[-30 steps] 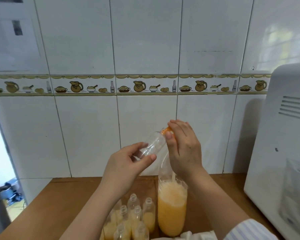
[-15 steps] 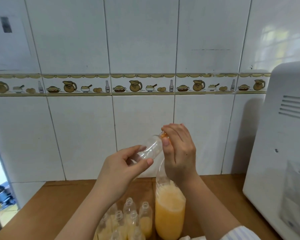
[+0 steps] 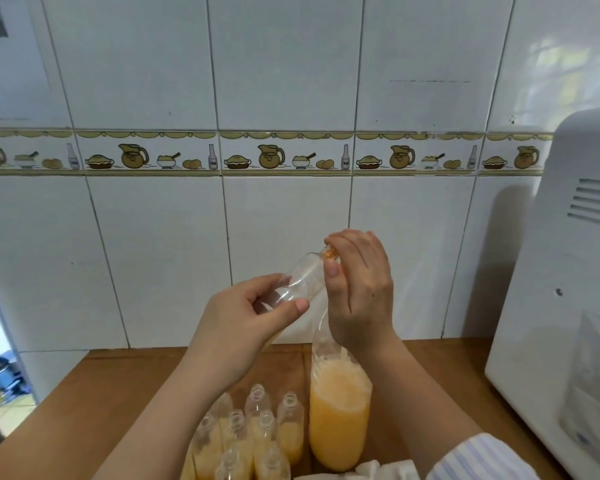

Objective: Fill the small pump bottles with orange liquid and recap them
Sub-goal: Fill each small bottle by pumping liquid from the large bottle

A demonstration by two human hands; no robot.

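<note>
Above the wooden desk (image 3: 94, 386), at the centre of the head view, a small clear bottle (image 3: 300, 277) is held tilted in the air, its base toward seven o'clock and its neck toward one o'clock. The left hand (image 3: 238, 327) grips the base end, thumb and fingers (image 3: 291, 304) curled round the clear plastic. The right hand (image 3: 359, 289) pinches the orange cap (image 3: 329, 253) at the neck, its fingers bunched over the top and the thumb pressed against the side. The bottle looks empty.

Lower down, at six o'clock from the hands, a tall clear container of orange liquid (image 3: 338, 415) stands on the desk, filled somewhat over half, with foam at the surface. Just beside it at nine o'clock stands a tight cluster of small uncapped bottles (image 3: 257, 433), each partly filled with orange liquid, their open necks upward. A crumpled white cloth (image 3: 371, 471) lies at the bottom edge, touching or just beside the container's foot. A striped sleeve (image 3: 478, 459) covers the right forearm at five o'clock.

A white appliance (image 3: 561, 306) with vent slots stands at three o'clock. White wall tiles (image 3: 284, 64) with a border strip of jugs and pies rise behind the desk at twelve o'clock.
</note>
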